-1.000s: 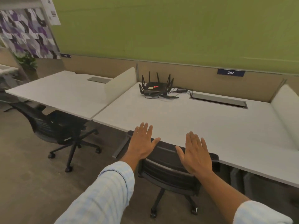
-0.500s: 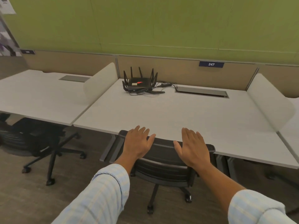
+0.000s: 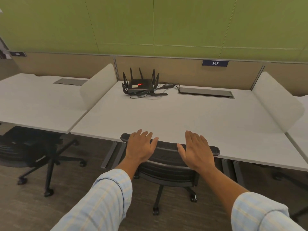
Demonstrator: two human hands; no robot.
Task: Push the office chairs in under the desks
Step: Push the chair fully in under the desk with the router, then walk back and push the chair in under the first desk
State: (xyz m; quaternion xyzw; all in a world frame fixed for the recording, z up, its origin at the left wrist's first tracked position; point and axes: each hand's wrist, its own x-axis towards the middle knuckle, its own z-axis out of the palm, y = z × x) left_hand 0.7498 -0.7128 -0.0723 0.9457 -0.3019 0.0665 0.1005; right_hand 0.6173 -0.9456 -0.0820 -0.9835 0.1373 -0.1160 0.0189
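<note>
A black mesh office chair (image 3: 168, 165) stands at the front edge of the middle white desk (image 3: 166, 117), its seat hidden beneath the desktop and its backrest top against the edge. My left hand (image 3: 140, 146) lies flat on the left part of the backrest top, fingers spread. My right hand (image 3: 196, 149) lies flat on the right part, fingers spread too. Neither hand grips. A second black office chair (image 3: 31, 152) sits at the left desk (image 3: 38, 104), partly under it.
A black router with antennas (image 3: 140, 85) and cables sits at the back of the middle desk beside a cable tray (image 3: 205, 94). White dividers (image 3: 98, 85) (image 3: 276, 104) flank the desk. Desk legs (image 3: 113, 154) stand beside the chair. A third desk (image 3: 300, 130) begins at the right.
My view has swung right and come closer to the middle desk. Both hands stay flat on the backrest top, and the chair has gone slightly further in under the desk.
</note>
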